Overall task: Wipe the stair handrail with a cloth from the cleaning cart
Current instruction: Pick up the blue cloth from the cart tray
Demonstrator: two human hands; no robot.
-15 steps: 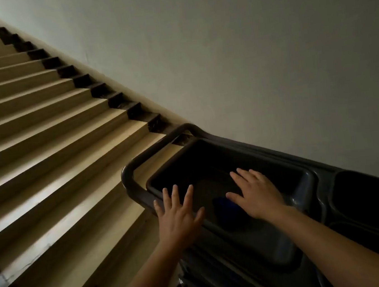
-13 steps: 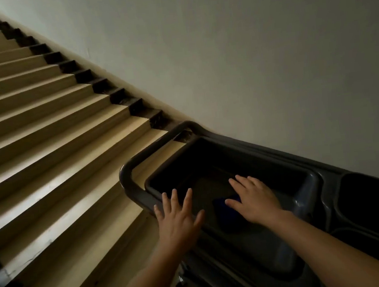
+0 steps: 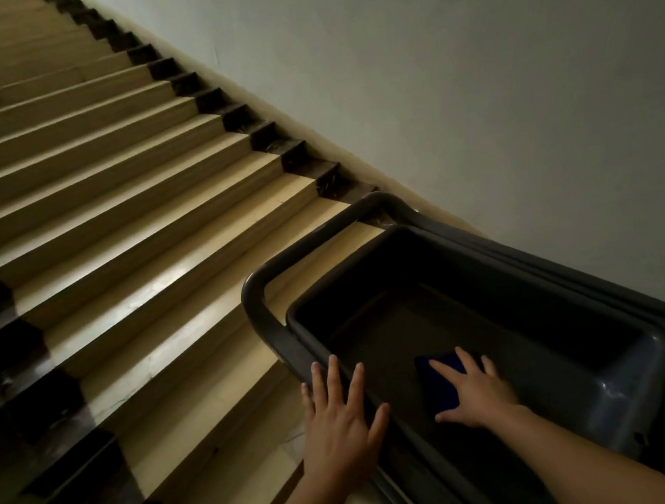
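Cloth (image 3: 438,380): dark blue, flat on floor of cleaning cart (image 3: 626,375) top tray, partly covered by right hand (image 3: 477,395). Right hand laid on it, fingers spread, not yet closed. Left hand (image 3: 339,421) open, spread at tray rim. Handrail not seen. Step judged: fetching cloth. Next needed: fingers closed, cloth lifted clear.

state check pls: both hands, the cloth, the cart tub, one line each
Left hand: open, fingers spread, over the near rim of the tub, holding nothing.
Right hand: open, palm down inside the tub, fingers over the cloth, not closed on it.
Dark blue cloth: lying on the tub floor, partly under the right hand.
Dark grey plastic cart tub: open-topped, only the cloth seen inside.
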